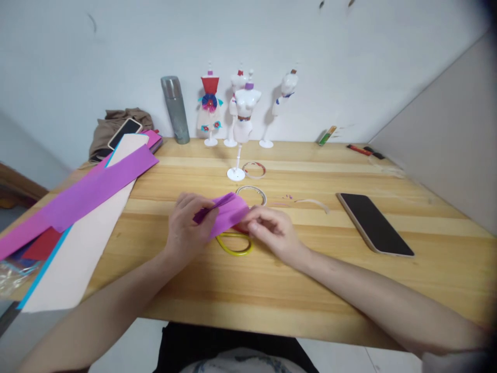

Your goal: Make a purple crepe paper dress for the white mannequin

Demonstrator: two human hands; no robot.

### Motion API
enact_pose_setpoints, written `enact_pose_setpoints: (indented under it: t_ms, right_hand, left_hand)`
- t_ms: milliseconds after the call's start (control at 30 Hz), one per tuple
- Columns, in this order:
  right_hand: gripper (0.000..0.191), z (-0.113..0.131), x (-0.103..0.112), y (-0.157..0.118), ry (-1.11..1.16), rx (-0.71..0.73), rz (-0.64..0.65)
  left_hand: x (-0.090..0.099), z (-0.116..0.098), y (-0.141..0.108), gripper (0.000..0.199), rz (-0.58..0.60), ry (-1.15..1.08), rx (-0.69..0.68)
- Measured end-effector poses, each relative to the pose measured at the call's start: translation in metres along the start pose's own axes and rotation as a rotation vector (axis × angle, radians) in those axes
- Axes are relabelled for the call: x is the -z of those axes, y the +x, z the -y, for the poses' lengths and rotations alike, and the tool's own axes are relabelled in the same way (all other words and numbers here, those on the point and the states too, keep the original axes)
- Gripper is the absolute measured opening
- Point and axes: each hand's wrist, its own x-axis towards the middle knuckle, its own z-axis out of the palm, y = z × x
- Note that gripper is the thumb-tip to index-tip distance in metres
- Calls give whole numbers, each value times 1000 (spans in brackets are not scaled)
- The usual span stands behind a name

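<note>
Both my hands are over the front middle of the table. My left hand pinches a folded piece of purple fabric between thumb and fingers, its dark folded edges bunched at the thumb. At the fabric's right edge, the closed fingertips of my right hand pinch it too. Below lies a yellow loop handle, like that of scissors; my hands and the fabric hide the rest. A roll of narrow tape sits just beyond the fabric, with a second tape roll farther back.
Several small white mannequins stand towards the wall, one in a red-topped dress. A grey bottle is left of them. Purple fabric strips and white sheets cover the left side. A phone lies right.
</note>
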Motion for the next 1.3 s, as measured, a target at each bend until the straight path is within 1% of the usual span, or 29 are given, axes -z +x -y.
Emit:
enact_pose_setpoints:
  t_ms: [33, 100, 167, 267, 333, 433, 500, 533, 600, 733, 833, 900, 933, 1000, 1067, 1100, 1133, 1167, 1233, 1300]
  right_hand:
    - [18, 3, -2, 1, 2, -11, 56]
    - [16, 9, -5, 4, -32, 0, 99]
    - [13, 16, -7, 8, -61, 6, 102]
    - [13, 22, -8, 17, -8, -60, 86]
    - [22, 23, -10, 27, 57, -111, 46]
    - [37, 22, -15, 47, 122, -109, -48]
    - [37, 23, -20, 62, 180, -103, -67]
    - [36, 24, -22, 69, 224, -105, -60]
    - [33, 27, -27, 82, 329, -131, -55]
    - [32, 27, -36, 101, 455, -132, -98]
    - [33, 21, -38, 111, 486, -194, -186]
    - [34, 17, -33, 116, 507, -241, -218]
    - [34, 16, -28, 118, 520, -263, -222]
    - [31, 16, -17, 121, 537, -317, -200]
    - [25, 18, -5, 123, 515, -393, -111]
    - [23, 19, 1, 123, 498, -426, -59]
    - [20, 20, 6, 124, 484, -447, -27]
    - [19, 20, 10, 124, 477, -456, 5]
    - [17, 20, 16, 124, 467, -470, 61]
    - [15, 18, 21, 124, 446, -474, 138]
  left_hand:
    - [3, -1, 3, 9, -29, -3, 5]
    - [10, -4, 9, 9, -80, -3, 20]
    - [16, -9, 16, 9, -109, 2, 46]
    - [20, -14, 25, 12, -101, 10, 75]
    - [18, -16, 30, 13, -82, -1, 87]
    - [12, -16, 40, 14, -63, -8, 93]
    - [8, -15, 50, 13, -97, 8, 52]
    - [6, -14, 55, 13, -126, 18, 28]
    - [3, -13, 64, 14, -146, 54, -3]
    - [-5, -12, 73, 12, -108, 172, -38]
    - [-8, -11, 75, 9, -12, 246, -28]
    - [-3, -9, 78, 11, 85, 217, -6]
    - [1, -6, 82, 13, 125, 160, 8]
    - [11, 0, 94, 19, 105, 90, 48]
    - [20, 8, 110, 27, 86, 44, 19]
    - [22, 12, 119, 35, 143, 10, -2]
    - [22, 15, 126, 43, 233, -50, -9]
    - [20, 18, 133, 47, 334, -132, 3]
    - [12, 23, 143, 45, 526, -312, 31]
    - [1, 28, 148, 37, 682, -407, 79]
